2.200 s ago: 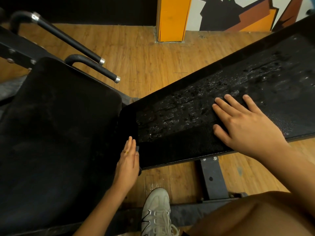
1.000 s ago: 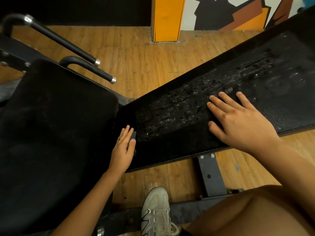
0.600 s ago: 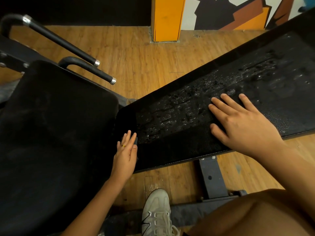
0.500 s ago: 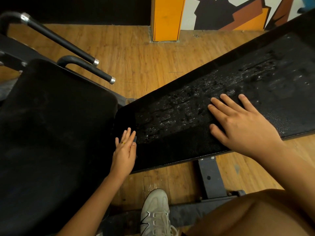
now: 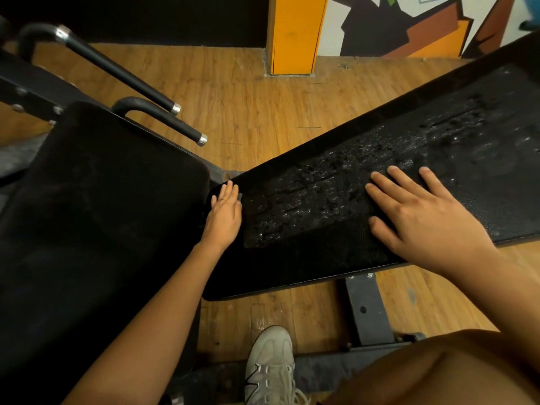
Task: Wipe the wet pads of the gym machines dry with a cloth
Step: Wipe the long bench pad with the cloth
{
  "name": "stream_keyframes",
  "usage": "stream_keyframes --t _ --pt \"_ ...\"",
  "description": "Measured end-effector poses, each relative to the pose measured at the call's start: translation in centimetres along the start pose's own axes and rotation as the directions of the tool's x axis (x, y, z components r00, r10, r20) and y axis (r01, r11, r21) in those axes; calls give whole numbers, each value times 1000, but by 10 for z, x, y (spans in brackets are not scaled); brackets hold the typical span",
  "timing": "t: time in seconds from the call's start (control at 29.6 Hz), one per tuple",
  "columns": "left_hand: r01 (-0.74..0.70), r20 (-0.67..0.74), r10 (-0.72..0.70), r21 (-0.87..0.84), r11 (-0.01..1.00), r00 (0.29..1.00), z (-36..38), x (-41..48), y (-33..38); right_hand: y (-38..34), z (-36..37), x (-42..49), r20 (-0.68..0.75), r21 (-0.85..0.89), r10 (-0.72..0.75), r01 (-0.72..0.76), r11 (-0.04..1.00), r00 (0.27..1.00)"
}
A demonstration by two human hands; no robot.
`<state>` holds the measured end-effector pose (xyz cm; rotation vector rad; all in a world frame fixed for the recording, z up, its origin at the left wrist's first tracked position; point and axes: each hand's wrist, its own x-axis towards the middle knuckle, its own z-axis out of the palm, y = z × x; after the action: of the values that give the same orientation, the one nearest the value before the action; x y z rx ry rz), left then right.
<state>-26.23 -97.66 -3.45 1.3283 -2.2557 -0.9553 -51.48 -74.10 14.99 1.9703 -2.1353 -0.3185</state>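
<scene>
A long black pad (image 5: 292,267) slopes up and away to the right, and both hands lie on it. The left hand (image 5: 223,213) is flat on the low end of the long pad, with its fingers straight and close together. A small grey bit (image 5: 240,196) peeks out beside those fingers. It may be the cloth, but I cannot tell, and no other cloth shows clearly. The right hand (image 5: 423,220) lies flat further up the long pad, with its fingers spread wide and its thumb out to the side. It holds nothing. Between the two hands the long pad is covered in shiny water drops (image 5: 306,188), and more wet shows up the long pad past the right fingertips. The strip of the long pad nearest the person looks dull, with no shine. Just left of the long pad's low end is a big black seat pad (image 5: 102,200), almost touching it. Two black handles (image 5: 163,124) with silver tips stick out behind the seat pad. Under the long pad is a black metal leg (image 5: 366,311) on the wooden floor (image 5: 248,112). A pale shoe (image 5: 270,366) stands on the floor below the long pad's low end, and a bare knee (image 5: 438,372) is beside it. A yellow post (image 5: 295,33) stands far behind the long pad.
</scene>
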Motion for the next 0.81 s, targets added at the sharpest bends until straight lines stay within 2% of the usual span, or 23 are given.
stream_keyframes --t 0.27,0.41,0.64,0.81 --pt "-119 55 117 19 993 992 3 -81 -10 0 1 0 -4 0 0 0 1000 1000" --pt "-127 54 125 36 991 991 8 -118 -12 0 1 0 4 0 -2 2 1000 1000" --pt "-51 -13 51 -11 999 999 12 -73 -3 1 1 1 19 5 2 -2 1000 1000" --pt "9 3 -9 11 1000 1000 5 -8 12 1 0 2 34 -2 -3 3 1000 999"
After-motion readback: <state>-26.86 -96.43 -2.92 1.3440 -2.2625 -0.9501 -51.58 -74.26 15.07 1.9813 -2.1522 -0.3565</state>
